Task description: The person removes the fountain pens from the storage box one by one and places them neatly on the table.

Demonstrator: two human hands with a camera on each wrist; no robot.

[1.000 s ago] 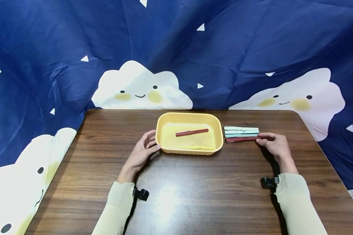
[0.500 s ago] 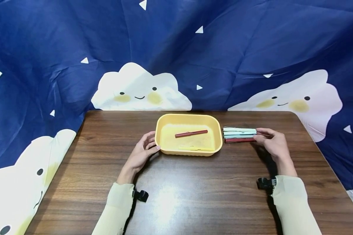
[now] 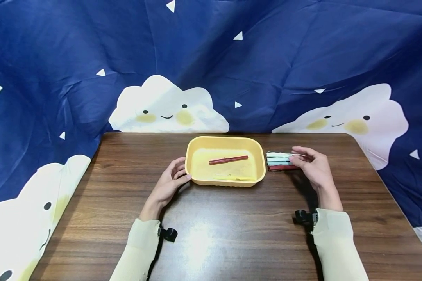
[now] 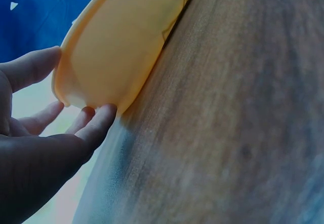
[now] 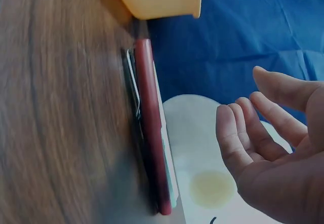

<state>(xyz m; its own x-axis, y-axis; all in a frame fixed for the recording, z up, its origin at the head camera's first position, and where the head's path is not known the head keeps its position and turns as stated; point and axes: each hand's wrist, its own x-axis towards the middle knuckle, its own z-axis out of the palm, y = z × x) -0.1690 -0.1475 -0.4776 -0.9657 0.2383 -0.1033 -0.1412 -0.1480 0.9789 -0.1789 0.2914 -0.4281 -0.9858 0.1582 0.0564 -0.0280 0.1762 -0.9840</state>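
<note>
My left hand (image 3: 168, 179) rests at the left end of a shallow yellow plastic basket (image 3: 189, 164); in the left wrist view its fingertips touch the basket's wall (image 4: 101, 57) and rim. Inside the basket lie a dark red pen (image 3: 228, 160) and a yellow pen (image 3: 233, 178). Right of it, side by side on the table, are a dark red pen (image 3: 279, 168) and several white and light blue pens (image 3: 276, 159). My right hand (image 3: 313, 166) hovers over their right ends, fingers loosely bent and holding nothing. In the right wrist view, a gap separates it from the dark red pen (image 5: 151, 112).
The brown wooden table (image 3: 211, 226) extends in front of both arms. Behind its far edge hangs a blue curtain (image 3: 260, 58) with white clouds and triangles. Black wrist cameras (image 3: 304, 217) are strapped on both wrists.
My right hand has left the right end of the dark red pen beside the basket and moved left and slightly away, over the pen row. My left hand has stayed at the basket.
</note>
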